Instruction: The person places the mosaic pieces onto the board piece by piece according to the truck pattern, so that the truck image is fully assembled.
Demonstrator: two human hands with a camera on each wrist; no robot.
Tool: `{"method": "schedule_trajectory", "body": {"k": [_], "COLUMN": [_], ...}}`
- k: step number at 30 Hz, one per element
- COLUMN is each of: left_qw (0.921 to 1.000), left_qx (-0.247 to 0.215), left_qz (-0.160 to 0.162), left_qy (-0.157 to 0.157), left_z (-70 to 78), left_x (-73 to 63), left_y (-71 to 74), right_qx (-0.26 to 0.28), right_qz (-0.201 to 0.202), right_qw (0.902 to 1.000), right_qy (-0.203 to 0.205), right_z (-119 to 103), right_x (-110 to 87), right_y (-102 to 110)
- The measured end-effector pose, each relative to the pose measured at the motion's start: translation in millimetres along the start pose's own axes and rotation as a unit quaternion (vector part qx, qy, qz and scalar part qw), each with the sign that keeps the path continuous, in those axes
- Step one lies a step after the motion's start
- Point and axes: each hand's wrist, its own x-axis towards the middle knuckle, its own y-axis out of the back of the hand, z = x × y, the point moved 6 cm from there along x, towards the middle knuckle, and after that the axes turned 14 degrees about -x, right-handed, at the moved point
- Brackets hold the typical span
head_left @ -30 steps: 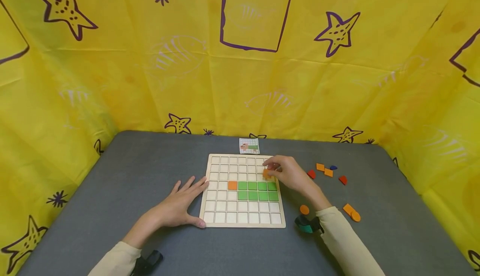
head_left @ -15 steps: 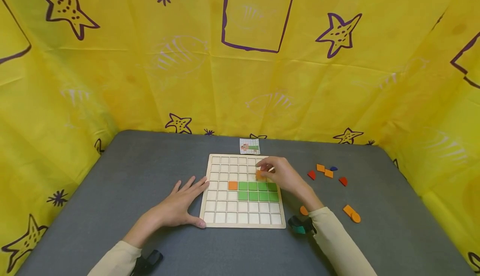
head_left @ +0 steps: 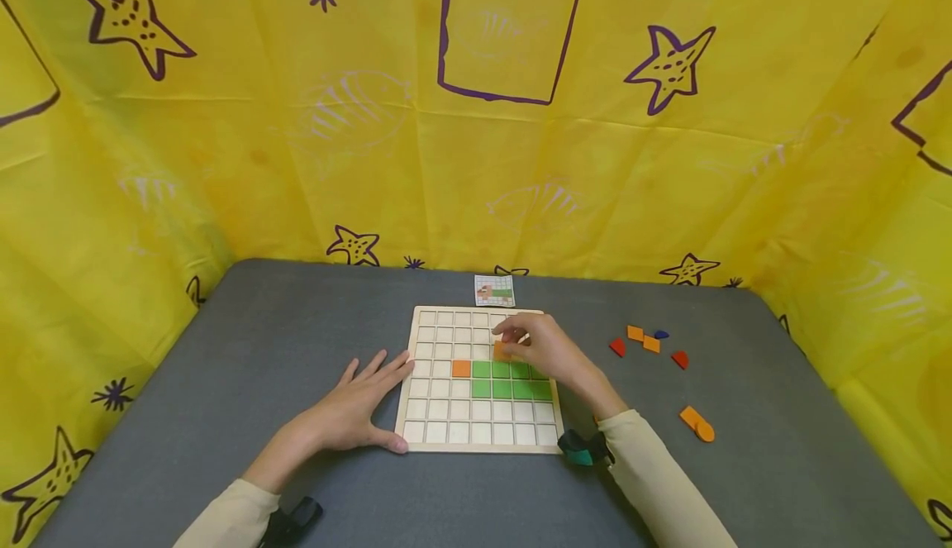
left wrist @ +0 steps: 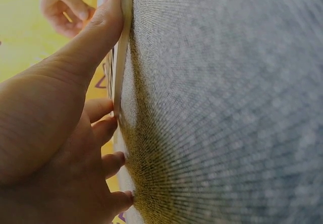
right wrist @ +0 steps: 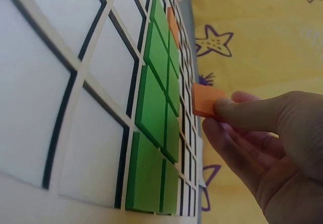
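Note:
A wooden grid board (head_left: pixel 439 431) lies on the table, with two rows of green square tiles (head_left: pixel 502 388) and one orange square tile (head_left: pixel 461 369) set in its cells. Between thumb and fingers my right hand (head_left: pixel 546 348) pinches another orange square tile (right wrist: pixel 206 101), held just above the board behind the green rows. My left hand (head_left: pixel 349 412) rests with fingers spread at the board's left edge; in the left wrist view its thumb (left wrist: pixel 96 37) touches the board's rim.
A small picture card (head_left: pixel 494 290) lies behind the board. To the right are orange squares (head_left: pixel 651 345), red pieces (head_left: pixel 680 359), a blue piece (head_left: pixel 662 334), and an orange round piece (head_left: pixel 704 431) on an orange rectangle. A yellow cloth (head_left: pixel 476 159) hangs around the table.
My right hand has moved left across the board with the orange square tile, from near its right edge toward the middle. My left hand has stayed put.

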Motion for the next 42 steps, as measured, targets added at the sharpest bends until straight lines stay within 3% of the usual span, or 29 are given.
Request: {"method": "schedule_trajectory", "body": {"k": [10, 28, 34, 42], "left_qw": [1.0000, 1.0000, 1.0000, 1.0000], "left_qx": [0.002, 0.000, -0.001, -0.001], "left_qz": [0.000, -0.001, -0.003, -0.003], "left_qy": [0.002, 0.001, 0.001, 0.002], "left_z": [0.2, 2.0, 1.9, -0.6], "left_x": [0.4, 0.2, 0.2, -0.2], "left_y": [-0.1, 0.5, -0.2, 0.4], "right_qx": [0.009, 0.001, 0.001, -0.028], "right_qz": [-0.006, -0.048, -0.043, -0.041], "right_qw": [0.9998, 0.9988, 0.9990, 0.9988], "right_qy": [0.017, 0.001, -0.011, 0.002], "right_z": [-10, -23, -20, -26], "right_x": [9.1, 37.5, 41.3, 44.1], "right_y": [-7, -29, -36, -39]}}
